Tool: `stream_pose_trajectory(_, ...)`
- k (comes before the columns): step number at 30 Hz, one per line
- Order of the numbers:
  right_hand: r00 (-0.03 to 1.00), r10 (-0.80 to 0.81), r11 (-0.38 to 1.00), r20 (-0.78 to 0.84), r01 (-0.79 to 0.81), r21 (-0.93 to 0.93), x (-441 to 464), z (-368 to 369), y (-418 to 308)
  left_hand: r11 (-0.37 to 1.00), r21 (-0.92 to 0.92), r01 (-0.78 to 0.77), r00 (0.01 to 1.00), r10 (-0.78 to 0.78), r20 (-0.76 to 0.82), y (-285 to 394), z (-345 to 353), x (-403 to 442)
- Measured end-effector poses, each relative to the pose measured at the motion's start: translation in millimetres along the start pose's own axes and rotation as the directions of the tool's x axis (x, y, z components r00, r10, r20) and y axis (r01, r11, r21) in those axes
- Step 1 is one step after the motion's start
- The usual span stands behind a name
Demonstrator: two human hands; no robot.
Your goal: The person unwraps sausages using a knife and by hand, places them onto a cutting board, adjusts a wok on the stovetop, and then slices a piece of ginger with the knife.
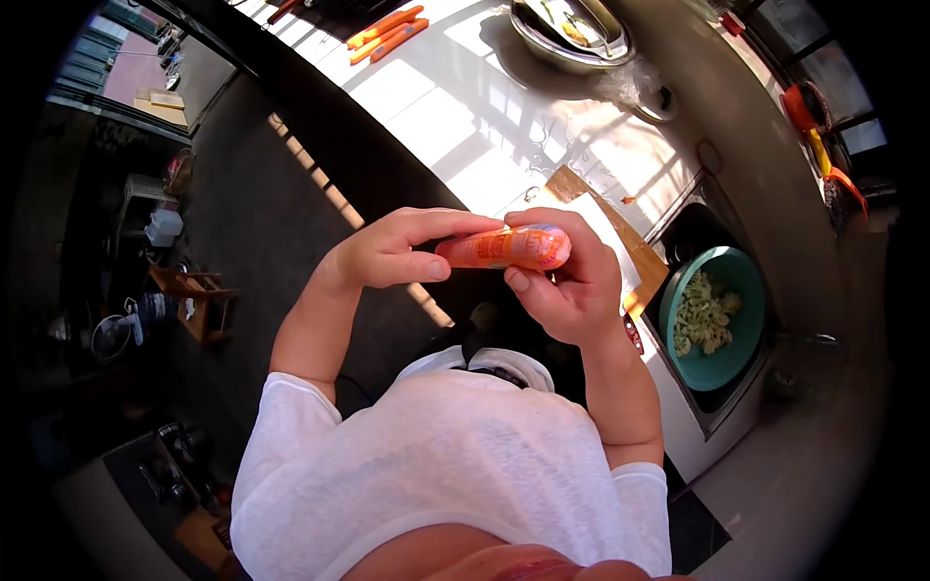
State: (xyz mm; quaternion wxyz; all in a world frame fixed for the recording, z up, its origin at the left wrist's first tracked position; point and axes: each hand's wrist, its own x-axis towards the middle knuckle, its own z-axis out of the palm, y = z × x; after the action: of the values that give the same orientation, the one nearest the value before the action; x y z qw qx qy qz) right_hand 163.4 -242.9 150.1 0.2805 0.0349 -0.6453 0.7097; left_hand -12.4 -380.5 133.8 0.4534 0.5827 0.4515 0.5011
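Observation:
A sausage in orange printed plastic film [499, 248] is held level in front of my chest, above the counter's near edge. My right hand [576, 276] is closed round its right end, the thumb below and the fingers curled over the top. My left hand [402, 250] grips the left end between thumb and fingers, with the index finger stretched along the film. Beyond my right hand lies a wooden cutting board [647, 259], with a white flat piece on it. Part of a dark red handle with light dots [633, 335] shows beside my right wrist.
A teal bowl [746, 334] of cauliflower pieces sits in the sink area at right. Several slim orange sticks [386, 34] lie on the white counter [426, 116]. A metal basin [572, 58] and a clear plastic bag [635, 87] stand farther back. A wooden stool [208, 305] is at left.

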Motion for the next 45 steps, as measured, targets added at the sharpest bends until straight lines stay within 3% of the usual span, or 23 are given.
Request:
stream_pose_trajectory(2,0.996,-0.064,0.963,0.068,0.079,-0.257,-0.8,-3.7,1.4,0.998,0.046,-0.053,0.996,0.056,-0.074,-2.9,18.2,9.4)
stream_pose_trajectory(4,0.995,-0.021,0.969,0.102,0.045,-0.244,-2.0,-6.1,2.2,0.979,0.128,-0.16,0.972,0.179,-0.155,2.8,28.4,20.3)
stream_pose_trajectory(5,0.999,-0.017,0.976,0.027,0.023,-0.217,-1.6,-5.3,3.1,0.97,0.179,-0.166,0.971,0.193,-0.141,5.2,27.5,24.6)
stream_pose_trajectory(9,0.988,0.129,0.99,-0.086,-0.133,-0.041,-7.2,-21.9,-14.7,0.978,0.054,-0.2,0.936,0.207,-0.283,-9.0,33.6,25.1)
stream_pose_trajectory(10,0.981,0.164,0.985,-0.099,-0.169,-0.042,-8.9,-26.7,-20.5,0.978,0.049,-0.201,0.937,0.207,-0.281,-9.1,32.7,24.8)
stream_pose_trajectory(12,0.983,0.081,0.967,-0.163,-0.116,-0.225,-5.7,-27.2,-30.3,0.979,0.09,-0.182,0.961,0.197,-0.192,-8.8,29.7,24.6)
stream_pose_trajectory(14,0.991,-0.003,0.909,-0.132,-0.052,-0.414,-2.6,-30.6,-34.3,0.975,0.11,-0.193,0.963,0.209,-0.167,-5.6,29.6,26.7)
stream_pose_trajectory(17,0.994,-0.05,0.849,-0.093,-0.006,-0.528,2.4,-24.4,-48.3,0.967,0.149,-0.207,0.958,0.231,-0.168,-4.5,35.0,28.3)
stream_pose_trajectory(31,0.982,-0.175,0.685,-0.073,0.068,-0.725,-10.8,-17.6,-56.2,0.914,0.332,-0.234,0.936,0.305,-0.179,-1.5,42.5,27.1)
stream_pose_trajectory(34,0.974,-0.221,0.681,-0.058,0.112,-0.724,-14.7,-19.9,-55.3,0.972,-0.075,-0.223,0.933,0.19,-0.306,-11.6,44.7,17.0)
stream_pose_trajectory(36,0.971,-0.233,0.674,-0.042,0.13,-0.727,-17.0,-21.9,-57.4,0.88,-0.411,-0.239,0.94,0.104,-0.325,-14.0,44.1,10.5)
stream_pose_trajectory(39,0.981,-0.19,0.684,-0.026,0.114,-0.72,-20.9,-24.2,-58.8,0.804,-0.496,-0.328,0.926,0.17,-0.336,-4.0,44.9,18.4)
stream_pose_trajectory(41,0.995,-0.085,0.869,-0.06,0.044,-0.492,-26.1,-29.1,-53.7,0.808,-0.484,-0.335,0.921,0.172,-0.349,2.9,43.4,18.5)
stream_pose_trajectory(42,0.995,-0.084,0.869,-0.052,0.047,-0.492,-26.8,-30.6,-52.9,0.831,-0.478,-0.285,0.936,0.132,-0.327,6.3,40.9,17.1)
stream_pose_trajectory(44,0.996,0.086,0.996,-0.007,-0.086,-0.028,-27.1,-33.7,-50.8,0.851,-0.466,-0.243,0.944,0.097,-0.316,14.4,37.4,15.6)
stream_pose_trajectory(45,0.997,0.068,0.993,0.048,-0.072,0.091,-26.5,-36.9,-43.3,0.869,-0.458,-0.185,0.948,0.034,-0.318,18.9,36.8,16.0)
